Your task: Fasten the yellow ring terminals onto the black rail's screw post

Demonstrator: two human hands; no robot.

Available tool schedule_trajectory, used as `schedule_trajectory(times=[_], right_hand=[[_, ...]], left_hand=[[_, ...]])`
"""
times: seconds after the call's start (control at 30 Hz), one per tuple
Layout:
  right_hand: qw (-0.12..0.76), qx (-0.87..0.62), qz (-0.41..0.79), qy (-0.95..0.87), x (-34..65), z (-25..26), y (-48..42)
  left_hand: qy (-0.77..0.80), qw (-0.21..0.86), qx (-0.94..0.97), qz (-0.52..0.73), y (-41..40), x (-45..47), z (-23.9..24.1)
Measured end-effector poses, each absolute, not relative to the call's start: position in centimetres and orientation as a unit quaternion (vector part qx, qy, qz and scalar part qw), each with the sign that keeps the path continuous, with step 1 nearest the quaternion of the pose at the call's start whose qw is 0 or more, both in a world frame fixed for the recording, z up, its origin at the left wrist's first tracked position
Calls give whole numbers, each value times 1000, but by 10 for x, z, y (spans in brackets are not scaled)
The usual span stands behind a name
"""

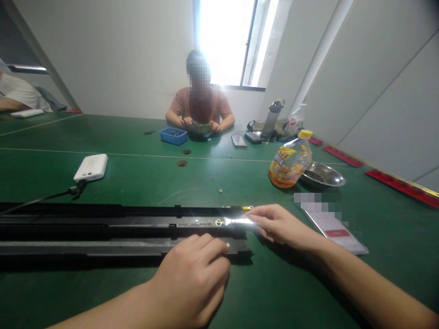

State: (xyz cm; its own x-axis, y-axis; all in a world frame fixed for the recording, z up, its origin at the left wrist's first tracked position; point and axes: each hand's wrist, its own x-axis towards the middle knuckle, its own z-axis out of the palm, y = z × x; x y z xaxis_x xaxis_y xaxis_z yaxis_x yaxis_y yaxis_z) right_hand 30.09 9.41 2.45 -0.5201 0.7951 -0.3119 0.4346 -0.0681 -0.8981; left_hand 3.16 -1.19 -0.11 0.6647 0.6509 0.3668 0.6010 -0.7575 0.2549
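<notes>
Several long black rails [103, 228] lie side by side across the green table [137, 178], running in from the left. My left hand [192, 274] rests on the near rail's right end with its fingers curled over the edge. My right hand [277, 226] reaches in from the right, fingers together and stretched toward the middle rail's end, touching a shiny patch beside a small brass ring [218, 222]. What the fingertips pinch, if anything, is too small to see. A tiny yellow piece [247, 208] sits at the far rail's end.
An orange drink bottle [290, 160] leans beside a metal bowl [320, 176] at right. A phone [334, 228] lies near my right arm. A white power bank [91, 167] with cable is at left. A person [200, 107] sits opposite with a blue tray [173, 135].
</notes>
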Motion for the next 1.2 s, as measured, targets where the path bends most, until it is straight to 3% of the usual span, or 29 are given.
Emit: schedule_trajectory(times=[1.2], right_hand=[[229,-444,560,-660,286,19,82]], left_hand=[[341,49,909,233,-12,32,-1]])
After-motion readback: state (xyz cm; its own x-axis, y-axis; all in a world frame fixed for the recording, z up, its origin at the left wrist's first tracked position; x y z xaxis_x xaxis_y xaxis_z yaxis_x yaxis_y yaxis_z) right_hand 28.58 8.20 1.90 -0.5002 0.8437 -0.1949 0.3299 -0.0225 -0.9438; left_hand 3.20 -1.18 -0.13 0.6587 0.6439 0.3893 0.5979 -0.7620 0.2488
